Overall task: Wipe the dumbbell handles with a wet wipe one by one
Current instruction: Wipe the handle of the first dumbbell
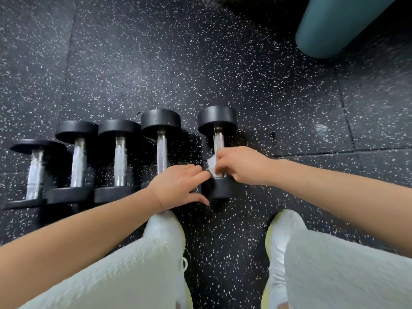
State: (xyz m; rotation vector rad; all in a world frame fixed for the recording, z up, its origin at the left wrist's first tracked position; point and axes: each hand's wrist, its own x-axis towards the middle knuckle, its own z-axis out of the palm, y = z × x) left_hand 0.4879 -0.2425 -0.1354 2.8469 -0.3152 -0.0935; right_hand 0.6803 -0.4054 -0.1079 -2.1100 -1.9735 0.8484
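Several black dumbbells with metal handles lie side by side on the speckled floor. The rightmost dumbbell (217, 118) stands a little apart from the others. My right hand (242, 166) pinches a white wet wipe (213, 166) against the near part of its handle (218, 139). My left hand (178, 187) rests with straight fingers on that dumbbell's near head (217, 189). To the left lie the fourth dumbbell (161, 121) and three more, their handles bare.
A black rubber floor (200, 63) with white speckles spreads all around. A teal rolled mat or cylinder (334, 25) lies at the far right. My knees in white trousers and white shoes (283, 230) are close behind the dumbbells.
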